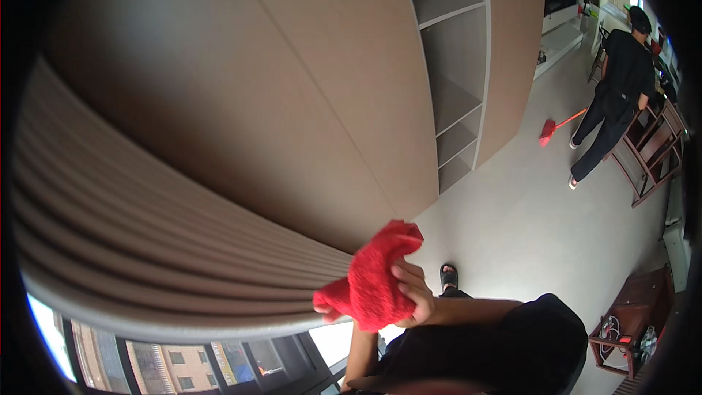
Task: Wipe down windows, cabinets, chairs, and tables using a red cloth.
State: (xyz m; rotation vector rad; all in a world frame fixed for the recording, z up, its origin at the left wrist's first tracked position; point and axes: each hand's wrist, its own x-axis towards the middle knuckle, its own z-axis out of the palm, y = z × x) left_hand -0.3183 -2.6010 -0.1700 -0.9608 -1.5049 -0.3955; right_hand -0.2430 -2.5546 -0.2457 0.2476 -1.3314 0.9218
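A bunched red cloth (375, 280) is gripped in my right hand (417, 291), whose fingers curl over its near right side. My left hand (330, 315) is mostly covered by the same cloth; only some fingertips show at its lower left edge, against the fabric. The left forearm comes up from below into the cloth. Just behind both hands hangs a pleated beige curtain (181, 230); whether the cloth touches it cannot be told. Beyond the curtain stands a tall light-brown cabinet panel (263, 93).
Open shelves (452, 66) are built into the cabinet. A window (181, 365) lies behind the curtain. Across the floor (510, 230), a person (622, 77) in dark clothes stands by a red broom (548, 131) and a wooden chair (650, 148). A wooden cabinet (630, 318) holds coiled cables.
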